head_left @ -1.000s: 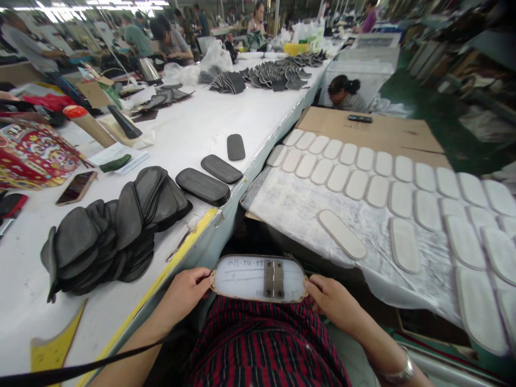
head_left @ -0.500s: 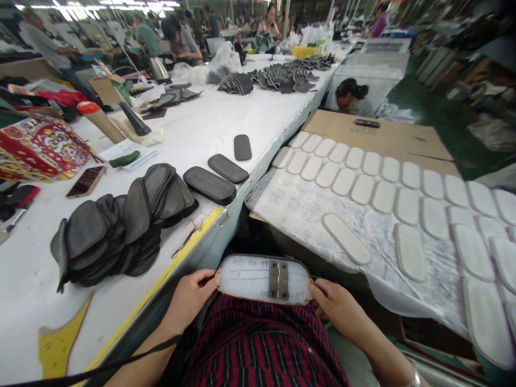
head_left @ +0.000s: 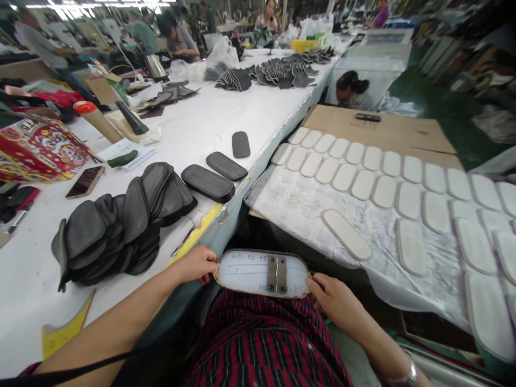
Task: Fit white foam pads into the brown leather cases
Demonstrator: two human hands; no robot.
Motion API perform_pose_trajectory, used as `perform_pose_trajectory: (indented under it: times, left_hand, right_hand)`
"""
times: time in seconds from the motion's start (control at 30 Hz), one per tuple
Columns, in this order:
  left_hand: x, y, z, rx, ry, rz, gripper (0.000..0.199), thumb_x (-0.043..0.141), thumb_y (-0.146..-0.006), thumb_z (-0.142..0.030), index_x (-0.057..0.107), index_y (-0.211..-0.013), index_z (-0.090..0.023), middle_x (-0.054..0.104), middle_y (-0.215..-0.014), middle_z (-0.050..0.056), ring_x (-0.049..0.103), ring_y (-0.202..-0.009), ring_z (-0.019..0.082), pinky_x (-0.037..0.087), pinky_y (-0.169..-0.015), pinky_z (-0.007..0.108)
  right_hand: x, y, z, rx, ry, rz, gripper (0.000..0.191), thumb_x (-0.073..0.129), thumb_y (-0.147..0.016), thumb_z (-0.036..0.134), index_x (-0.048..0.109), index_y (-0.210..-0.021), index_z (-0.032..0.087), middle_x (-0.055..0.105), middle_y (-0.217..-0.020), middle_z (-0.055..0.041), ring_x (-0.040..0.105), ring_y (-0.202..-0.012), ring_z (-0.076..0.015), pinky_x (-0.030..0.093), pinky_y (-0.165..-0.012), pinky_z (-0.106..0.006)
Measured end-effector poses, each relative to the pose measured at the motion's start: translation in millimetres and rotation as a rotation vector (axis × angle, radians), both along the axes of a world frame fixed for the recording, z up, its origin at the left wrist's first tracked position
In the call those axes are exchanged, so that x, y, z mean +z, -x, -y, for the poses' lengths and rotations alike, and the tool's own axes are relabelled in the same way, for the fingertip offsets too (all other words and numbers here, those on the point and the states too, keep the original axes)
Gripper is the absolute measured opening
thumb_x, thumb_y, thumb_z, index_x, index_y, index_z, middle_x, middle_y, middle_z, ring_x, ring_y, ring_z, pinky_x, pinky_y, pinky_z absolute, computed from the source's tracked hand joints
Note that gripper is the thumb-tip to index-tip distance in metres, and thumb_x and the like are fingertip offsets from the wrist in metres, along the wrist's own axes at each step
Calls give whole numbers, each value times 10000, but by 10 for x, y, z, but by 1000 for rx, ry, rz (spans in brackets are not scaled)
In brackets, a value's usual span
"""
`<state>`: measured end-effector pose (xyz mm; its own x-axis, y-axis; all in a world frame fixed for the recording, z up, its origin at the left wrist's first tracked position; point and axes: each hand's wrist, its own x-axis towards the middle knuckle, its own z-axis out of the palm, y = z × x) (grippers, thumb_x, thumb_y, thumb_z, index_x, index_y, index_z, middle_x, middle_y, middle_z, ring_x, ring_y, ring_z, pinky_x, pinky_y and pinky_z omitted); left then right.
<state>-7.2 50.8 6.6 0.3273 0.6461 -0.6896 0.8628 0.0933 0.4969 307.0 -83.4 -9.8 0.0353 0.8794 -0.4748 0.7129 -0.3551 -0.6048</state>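
A flat oval white plate (head_left: 250,272) with a metal hinge at its middle and handwriting on it lies across my lap. My left hand (head_left: 198,264) grips its left end and my right hand (head_left: 328,297) grips its right end. A heap of dark grey oval pieces (head_left: 121,220) lies on the white table (head_left: 226,115) to my left. Three single dark ovals (head_left: 207,183) lie in a line near the table's edge. Rows of white oval pieces (head_left: 387,183) cover a sheet at my right.
A phone (head_left: 85,181), a red patterned bag (head_left: 38,149) and a cone with an orange tip (head_left: 94,121) sit at the left. More dark pieces (head_left: 278,72) are piled far down the table. A person (head_left: 350,92) crouches beyond the cardboard (head_left: 374,129); other people work at the back.
The plate and both hands have stayed at my lap, shifting slightly up. My left forearm reaches further into view. The view has wobbled a little.
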Motion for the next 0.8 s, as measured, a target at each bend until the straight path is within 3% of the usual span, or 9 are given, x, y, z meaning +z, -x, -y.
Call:
perform_pose_trajectory:
  times: [0.17,0.43,0.63,0.8]
  left_hand:
    - [21,28,16,-1,66,27,157,454,-601,-308,524,-602,-168,546,-486,-12,587,-527,153,457,-493,242]
    - [192,-159,-82,-160,-205,-105,134,512,-525,-232,415,-441,-196,479,-485,3,538,-660,205,374,-597,283]
    - [139,-171,-246,-143,96,-122,69,482,-541,-232,468,-488,-190,485,-374,-19,544,-442,180,433,-476,292]
    - [104,-89,-237,-16,294,-13,124,514,-553,-289,492,-582,-170,568,-473,-12,583,-491,153,499,-497,284]
  right_hand:
    - [42,-9,1,-16,4,-11,321,341,-898,372,440,-644,202,544,-607,-4,527,-571,-152,325,-540,-256]
    - [117,21,-40,17,-2,64,318,357,-903,347,456,-643,193,556,-637,-21,524,-597,-156,297,-556,-269]
    - [114,-4,-39,21,4,11,318,359,-910,329,447,-634,196,561,-593,-12,528,-583,-154,303,-564,-267]
    - [117,-20,-40,9,26,-27,325,355,-911,330,446,-630,193,556,-561,-9,528,-548,-144,306,-551,-261]
